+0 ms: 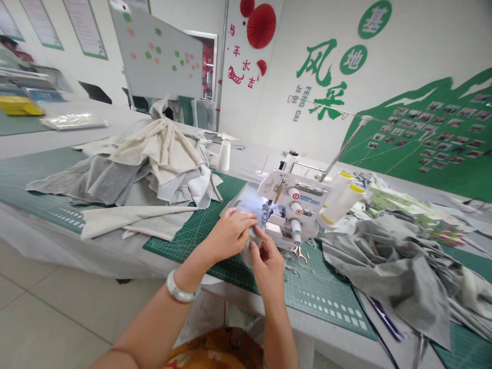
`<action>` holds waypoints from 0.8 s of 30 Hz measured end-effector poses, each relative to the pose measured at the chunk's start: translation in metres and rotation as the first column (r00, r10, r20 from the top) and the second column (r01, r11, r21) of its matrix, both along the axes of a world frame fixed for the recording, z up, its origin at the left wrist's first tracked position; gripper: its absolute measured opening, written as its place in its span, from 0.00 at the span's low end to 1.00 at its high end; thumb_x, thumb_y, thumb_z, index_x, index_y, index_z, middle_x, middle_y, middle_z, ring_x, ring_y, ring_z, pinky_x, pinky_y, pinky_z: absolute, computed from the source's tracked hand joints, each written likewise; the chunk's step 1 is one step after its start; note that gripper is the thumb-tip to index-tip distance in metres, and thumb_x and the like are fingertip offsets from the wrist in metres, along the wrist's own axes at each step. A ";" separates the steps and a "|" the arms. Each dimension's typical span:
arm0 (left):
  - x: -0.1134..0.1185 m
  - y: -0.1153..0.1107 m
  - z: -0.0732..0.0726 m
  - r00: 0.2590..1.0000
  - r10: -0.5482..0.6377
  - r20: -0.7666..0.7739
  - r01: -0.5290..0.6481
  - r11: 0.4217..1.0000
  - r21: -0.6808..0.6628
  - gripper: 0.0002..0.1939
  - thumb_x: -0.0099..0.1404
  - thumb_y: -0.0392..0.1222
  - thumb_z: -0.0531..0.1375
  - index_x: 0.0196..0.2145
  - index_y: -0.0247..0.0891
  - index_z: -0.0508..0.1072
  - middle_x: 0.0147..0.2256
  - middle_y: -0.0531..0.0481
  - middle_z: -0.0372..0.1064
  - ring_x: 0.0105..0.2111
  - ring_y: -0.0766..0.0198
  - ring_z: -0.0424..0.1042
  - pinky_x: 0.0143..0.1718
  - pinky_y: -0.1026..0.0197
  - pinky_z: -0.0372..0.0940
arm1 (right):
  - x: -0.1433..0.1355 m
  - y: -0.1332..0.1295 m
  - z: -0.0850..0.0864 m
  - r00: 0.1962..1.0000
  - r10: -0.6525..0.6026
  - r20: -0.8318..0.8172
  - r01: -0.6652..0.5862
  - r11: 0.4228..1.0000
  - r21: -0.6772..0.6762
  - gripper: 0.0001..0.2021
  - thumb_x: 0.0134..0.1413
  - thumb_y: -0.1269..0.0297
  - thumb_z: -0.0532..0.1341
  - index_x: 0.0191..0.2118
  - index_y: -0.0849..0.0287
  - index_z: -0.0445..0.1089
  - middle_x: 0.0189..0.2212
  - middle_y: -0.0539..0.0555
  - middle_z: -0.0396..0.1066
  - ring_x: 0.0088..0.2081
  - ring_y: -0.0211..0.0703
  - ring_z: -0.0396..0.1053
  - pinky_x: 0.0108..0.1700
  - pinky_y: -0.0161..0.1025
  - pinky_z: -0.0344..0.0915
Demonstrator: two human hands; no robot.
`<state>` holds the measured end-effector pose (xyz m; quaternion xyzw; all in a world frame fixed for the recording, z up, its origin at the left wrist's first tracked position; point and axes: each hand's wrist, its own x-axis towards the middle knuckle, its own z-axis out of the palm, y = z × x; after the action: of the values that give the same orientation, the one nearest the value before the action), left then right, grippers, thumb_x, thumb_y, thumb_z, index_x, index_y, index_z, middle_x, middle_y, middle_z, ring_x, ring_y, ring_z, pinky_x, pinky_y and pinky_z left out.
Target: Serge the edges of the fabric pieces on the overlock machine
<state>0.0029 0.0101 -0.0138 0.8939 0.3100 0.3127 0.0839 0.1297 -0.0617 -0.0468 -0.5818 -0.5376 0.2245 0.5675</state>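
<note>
A white overlock sewing machine (298,202) stands on a green cutting mat (207,225), its lamp lit beside the needle area. Grey cloth (249,197) lies at the machine's left side, under both hands. My left hand (233,230), with a pale bangle on the wrist, has its fingers bent together on the upper part of this cloth. Below and to the right, my right hand (267,256) pinches the cloth's near edge between thumb and forefinger. The fingertips of both hands nearly meet in front of the needle area.
Grey and cream cloth pieces (154,159) are heaped on the left. More grey cloth (392,261) lies to the right. Small scissors (300,254) rest by the machine's base, near thread scraps. A white thread cone (224,155) stands behind; large cones (342,197) flank the machine. A person (13,54) is far left.
</note>
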 end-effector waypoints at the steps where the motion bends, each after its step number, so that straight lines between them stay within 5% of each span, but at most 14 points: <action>1: 0.000 0.001 0.000 1.000 0.005 -0.007 -0.005 1.000 0.004 0.19 0.65 0.30 0.50 0.50 0.38 0.71 0.53 0.45 0.70 0.55 0.58 0.66 0.61 0.47 0.53 | 0.000 0.000 0.000 1.000 0.001 0.000 -0.001 1.000 0.003 0.20 0.56 0.62 0.57 0.53 0.62 0.72 0.27 0.49 0.68 0.25 0.35 0.58 0.30 0.34 0.60; 24: 0.000 0.003 -0.003 1.000 0.003 0.028 -0.005 0.998 0.059 0.17 0.65 0.28 0.49 0.45 0.35 0.72 0.50 0.44 0.72 0.53 0.57 0.67 0.59 0.47 0.54 | -0.001 0.001 -0.005 1.000 0.023 -0.005 -0.023 0.999 -0.023 0.20 0.58 0.62 0.56 0.54 0.62 0.70 0.37 0.54 0.74 0.32 0.39 0.67 0.38 0.36 0.65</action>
<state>0.0025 0.0133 -0.0169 0.8909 0.3011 0.3344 0.0613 0.1283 -0.0603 -0.0514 -0.5815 -0.5402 0.2386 0.5595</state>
